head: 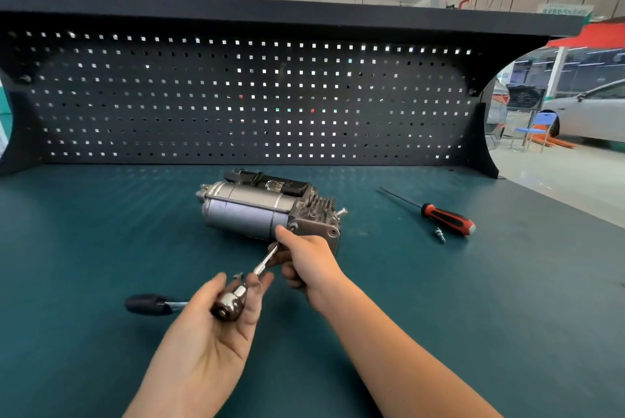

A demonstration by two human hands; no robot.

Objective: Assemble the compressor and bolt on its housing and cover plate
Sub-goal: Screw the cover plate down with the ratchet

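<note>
Head view: the grey ribbed metal compressor [250,211] lies central on the teal bench [101,231], its flat cover plate [316,231] facing six o'clock. Bolting looks in hand: the right hand [307,262] pinches the extension of one chrome black-handled ratchet [227,307] at the plate's corner; the left hand [209,333] curls round its head. Next, seat the socket squarely. At three o'clock: one red-and-black screwdriver [446,219], one loose screw [439,235].

The dark teal matte surface [101,231] is carrying a silver-grey cylindrical metal compressor [250,214], which is lying on its side at the middle. Well off to the right, a long red-and-black-handled screwdriver [446,219] is lying slantwise, with a small silver bolt [440,235] sitting just beside its handle.
</note>
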